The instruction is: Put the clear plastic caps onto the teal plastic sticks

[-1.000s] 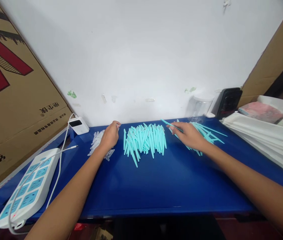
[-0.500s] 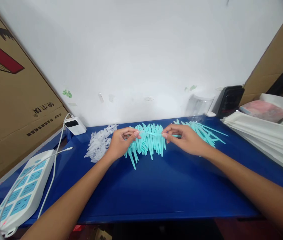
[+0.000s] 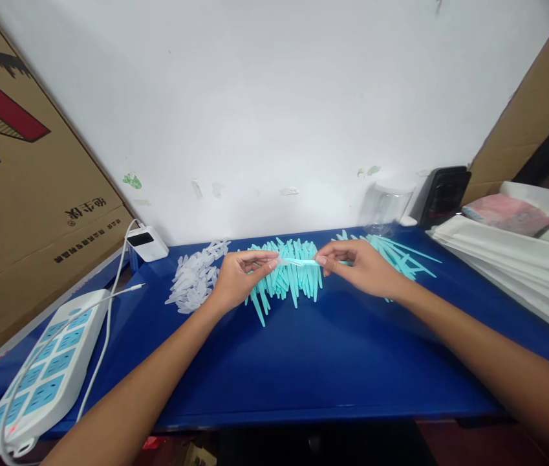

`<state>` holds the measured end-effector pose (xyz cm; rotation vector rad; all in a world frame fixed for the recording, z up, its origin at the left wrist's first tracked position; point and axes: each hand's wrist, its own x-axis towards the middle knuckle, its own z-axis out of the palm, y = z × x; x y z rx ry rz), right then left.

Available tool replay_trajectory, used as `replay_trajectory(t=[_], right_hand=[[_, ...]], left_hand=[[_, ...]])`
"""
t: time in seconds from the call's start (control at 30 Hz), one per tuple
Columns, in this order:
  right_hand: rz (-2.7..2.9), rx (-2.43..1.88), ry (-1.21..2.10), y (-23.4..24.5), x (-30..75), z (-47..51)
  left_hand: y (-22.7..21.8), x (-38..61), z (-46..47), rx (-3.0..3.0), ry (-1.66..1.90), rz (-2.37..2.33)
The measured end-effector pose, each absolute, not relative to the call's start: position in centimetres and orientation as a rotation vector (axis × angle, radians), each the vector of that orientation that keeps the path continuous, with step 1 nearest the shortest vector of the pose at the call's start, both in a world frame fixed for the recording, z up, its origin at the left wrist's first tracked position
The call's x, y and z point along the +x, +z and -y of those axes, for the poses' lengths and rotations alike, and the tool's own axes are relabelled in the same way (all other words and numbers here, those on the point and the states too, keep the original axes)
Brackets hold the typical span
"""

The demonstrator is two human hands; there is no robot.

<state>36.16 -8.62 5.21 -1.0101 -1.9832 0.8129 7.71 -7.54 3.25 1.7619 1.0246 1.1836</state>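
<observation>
My right hand (image 3: 359, 265) pinches a slim teal plastic stick (image 3: 309, 263), shaped like an eyebrow razor, held level above the table. In the closed fingertips of my left hand (image 3: 242, 278) is a small translucent cap (image 3: 286, 261). It meets the stick's left end and seems to lie over it; the exact fit is blurred. Below and behind the hands, several similar teal sticks form a pile (image 3: 295, 285). A heap of translucent caps (image 3: 193, 278) lies left of my left hand. More teal sticks (image 3: 403, 259) lie loosely behind and beyond my right hand.
On the blue table (image 3: 322, 362), a power strip (image 3: 44, 375) with white cables lies left, near a white device (image 3: 147, 242). A clear jar (image 3: 389, 207) and a black object (image 3: 445, 194) stand back right, beside stacked white trays (image 3: 507, 272). Cardboard (image 3: 36, 168) rises at left.
My left hand has moved slightly right, bringing the cap against the teal stick's end and overlapping it. The right hand has stayed almost in place.
</observation>
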Motion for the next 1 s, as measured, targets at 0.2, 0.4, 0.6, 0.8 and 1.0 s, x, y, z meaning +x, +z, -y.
replay_trajectory(t=[0.2,0.4,0.6,0.8,1.0], right_hand=[[2.003,-1.000,0.831,5.20,35.76,8.96],[1.969,-1.048,0.689,5.43,36.00,8.89],[1.993,-1.028,0.694,5.08,36.08,8.83],[2.002,-0.994,0.755,5.17,36.14,9.02],[2.002,-0.998,0.807,5.53,35.92,9.18]], left_hand=[[3.54,8.10,8.13,1.775,1.146,-1.072],[3.27,7.69,7.63,1.788,1.198,-1.107],[3.41,7.83,7.85,1.734,1.146,-1.086],[3.40,7.89,7.90,1.700,1.139,-1.058],[3.43,7.77,7.76,1.709,1.143,-1.036]])
